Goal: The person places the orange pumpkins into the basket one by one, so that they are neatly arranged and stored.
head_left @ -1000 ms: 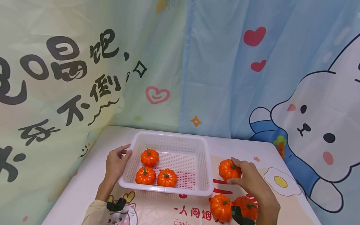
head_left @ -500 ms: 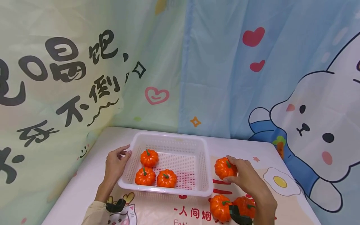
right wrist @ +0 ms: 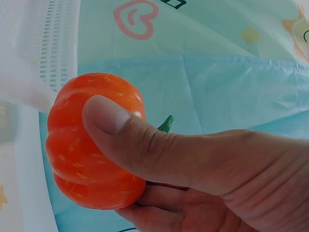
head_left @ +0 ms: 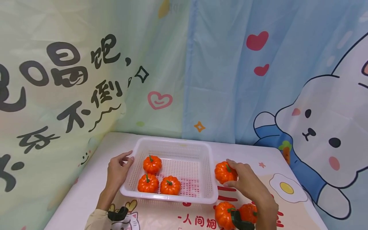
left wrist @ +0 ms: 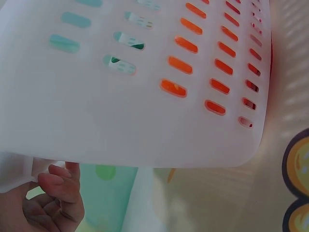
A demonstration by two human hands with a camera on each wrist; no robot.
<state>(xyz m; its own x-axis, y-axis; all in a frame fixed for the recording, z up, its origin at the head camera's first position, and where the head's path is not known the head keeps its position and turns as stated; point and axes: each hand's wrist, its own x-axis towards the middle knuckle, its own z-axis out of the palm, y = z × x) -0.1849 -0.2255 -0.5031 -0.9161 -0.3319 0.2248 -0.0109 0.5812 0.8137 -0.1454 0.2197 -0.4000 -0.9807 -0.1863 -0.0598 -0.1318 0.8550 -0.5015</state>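
Observation:
My right hand (head_left: 244,179) pinches a small orange toy pumpkin (head_left: 222,172) just right of the white plastic basket (head_left: 195,200). In the right wrist view the thumb (right wrist: 108,118) presses on the ribbed side of the pumpkin (right wrist: 72,159), with fingers on its far side; its green stem points away from the basket. My left hand (head_left: 117,171) holds the left rim of the basket. In the left wrist view its curled fingers (left wrist: 63,186) are at the rim, below the slotted wall (left wrist: 120,111). Inside the basket sit three pumpkins (head_left: 148,183), grouped at the left.
Two more pumpkins (head_left: 225,214) lie on the table near my right wrist, partly covered by the wrist strap (head_left: 241,222). The white table (head_left: 184,220) carries a printed cloth with red lettering. A patterned curtain (head_left: 212,80) closes off the back and sides.
My right hand has moved left with the pumpkin, bringing it close to the basket's right side. The left hand and the pumpkins in the basket stay in place.

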